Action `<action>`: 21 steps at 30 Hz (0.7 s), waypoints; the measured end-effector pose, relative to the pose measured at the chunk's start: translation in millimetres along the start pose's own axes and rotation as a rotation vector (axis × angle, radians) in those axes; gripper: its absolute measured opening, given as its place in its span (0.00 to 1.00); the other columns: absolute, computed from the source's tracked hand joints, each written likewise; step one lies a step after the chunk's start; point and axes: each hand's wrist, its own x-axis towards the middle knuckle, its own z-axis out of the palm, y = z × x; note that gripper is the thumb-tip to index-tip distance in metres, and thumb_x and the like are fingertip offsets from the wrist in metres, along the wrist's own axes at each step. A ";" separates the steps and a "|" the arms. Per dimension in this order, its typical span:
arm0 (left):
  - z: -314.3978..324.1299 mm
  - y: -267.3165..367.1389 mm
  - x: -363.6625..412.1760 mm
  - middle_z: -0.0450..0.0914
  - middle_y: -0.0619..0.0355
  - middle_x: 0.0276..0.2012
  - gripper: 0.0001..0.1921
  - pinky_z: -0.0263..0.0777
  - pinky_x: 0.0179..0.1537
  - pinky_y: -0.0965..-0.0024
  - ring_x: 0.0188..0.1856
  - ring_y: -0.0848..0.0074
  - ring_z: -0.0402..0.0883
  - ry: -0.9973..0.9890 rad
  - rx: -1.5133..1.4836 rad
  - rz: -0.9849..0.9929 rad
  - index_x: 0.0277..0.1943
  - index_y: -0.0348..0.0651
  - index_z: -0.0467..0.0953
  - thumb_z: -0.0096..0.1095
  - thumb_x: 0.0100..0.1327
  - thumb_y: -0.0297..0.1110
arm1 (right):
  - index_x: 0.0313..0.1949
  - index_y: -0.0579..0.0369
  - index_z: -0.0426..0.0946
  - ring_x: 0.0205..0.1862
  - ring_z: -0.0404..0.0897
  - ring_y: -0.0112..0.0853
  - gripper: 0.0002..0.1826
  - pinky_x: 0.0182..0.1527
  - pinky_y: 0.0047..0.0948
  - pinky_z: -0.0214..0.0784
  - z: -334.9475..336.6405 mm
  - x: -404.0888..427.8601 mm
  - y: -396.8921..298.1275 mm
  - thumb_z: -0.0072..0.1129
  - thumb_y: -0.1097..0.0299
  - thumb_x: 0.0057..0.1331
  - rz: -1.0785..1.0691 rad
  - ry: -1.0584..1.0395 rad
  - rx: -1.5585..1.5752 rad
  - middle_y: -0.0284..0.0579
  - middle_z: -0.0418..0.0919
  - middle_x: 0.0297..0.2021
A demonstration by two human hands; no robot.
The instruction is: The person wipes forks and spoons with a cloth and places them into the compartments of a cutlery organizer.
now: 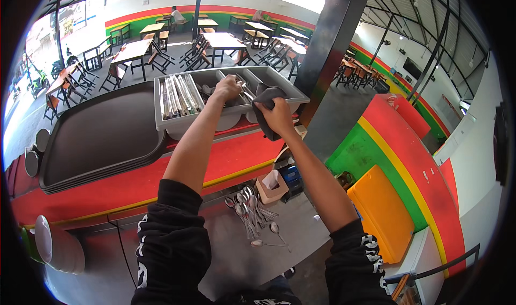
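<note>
A grey plastic cutlery tray [181, 124] with several compartments sits on the red counter [242, 152]. My left hand [228, 88] is curled over its middle compartments, closed around metal cutlery [244, 92] that shows beside the fingers; its fingertips are partly hidden. At the tray's front right, my right hand [277, 114] grips a dark grey cloth [269, 97], which hangs down over the front wall. Wrapped cutlery packets [177, 95] fill the left compartment. Below, loose spoons and forks [250, 208] lie in a pile on the metal worktop [229, 256].
Stacked dark serving trays [105, 131] lie left of the cutlery tray. A tissue box [272, 187] stands beside the loose cutlery. White bowls [60, 246] are stacked at lower left. A dark pillar [332, 35] rises behind the tray's right end. An orange lid [381, 214] leans at right.
</note>
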 end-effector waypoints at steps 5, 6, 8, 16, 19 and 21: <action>-5.2 -0.9 -7.3 0.78 0.37 0.49 0.16 0.69 0.57 0.57 0.55 0.49 0.76 0.024 -0.010 0.035 0.47 0.39 0.79 0.54 0.59 0.36 | 0.37 0.56 0.81 0.43 0.79 0.53 0.15 0.48 0.46 0.69 -4.5 15.1 -5.6 0.66 0.57 0.58 0.081 -0.093 -0.017 0.55 0.82 0.37; -6.9 -3.8 -7.1 0.78 0.37 0.49 0.16 0.69 0.57 0.57 0.55 0.49 0.76 0.027 -0.003 0.024 0.47 0.39 0.79 0.54 0.59 0.36 | 0.38 0.56 0.81 0.44 0.79 0.53 0.17 0.49 0.45 0.70 -3.3 21.6 -7.2 0.66 0.55 0.58 0.151 -0.133 -0.061 0.56 0.82 0.37; -10.0 -9.1 -7.0 0.79 0.37 0.48 0.15 0.70 0.57 0.57 0.54 0.49 0.76 0.071 0.048 0.066 0.46 0.39 0.80 0.54 0.59 0.35 | 0.39 0.55 0.82 0.45 0.79 0.53 0.18 0.50 0.45 0.70 0.2 28.0 -11.2 0.66 0.54 0.57 0.220 -0.178 -0.095 0.57 0.82 0.37; 1.9 -8.8 -2.7 0.78 0.38 0.50 0.18 0.69 0.59 0.58 0.56 0.51 0.75 0.149 0.117 0.106 0.50 0.40 0.79 0.54 0.59 0.34 | 0.51 0.60 0.77 0.53 0.77 0.50 0.32 0.56 0.42 0.69 4.4 36.7 1.5 0.59 0.42 0.61 0.364 -0.249 -0.293 0.60 0.78 0.48; 1.8 -14.3 0.7 0.77 0.39 0.51 0.20 0.67 0.60 0.58 0.57 0.51 0.75 0.165 0.107 0.114 0.55 0.39 0.77 0.52 0.61 0.34 | 0.54 0.59 0.75 0.55 0.76 0.48 0.33 0.57 0.41 0.68 1.4 34.5 -0.4 0.56 0.41 0.63 0.393 -0.322 -0.264 0.59 0.77 0.51; 0.0 -19.3 -1.5 0.77 0.38 0.51 0.19 0.67 0.61 0.57 0.57 0.51 0.75 0.201 0.110 0.138 0.55 0.39 0.76 0.50 0.62 0.34 | 0.53 0.61 0.75 0.55 0.75 0.50 0.35 0.59 0.43 0.66 -0.6 28.7 -5.1 0.53 0.39 0.63 0.373 -0.348 -0.253 0.60 0.76 0.52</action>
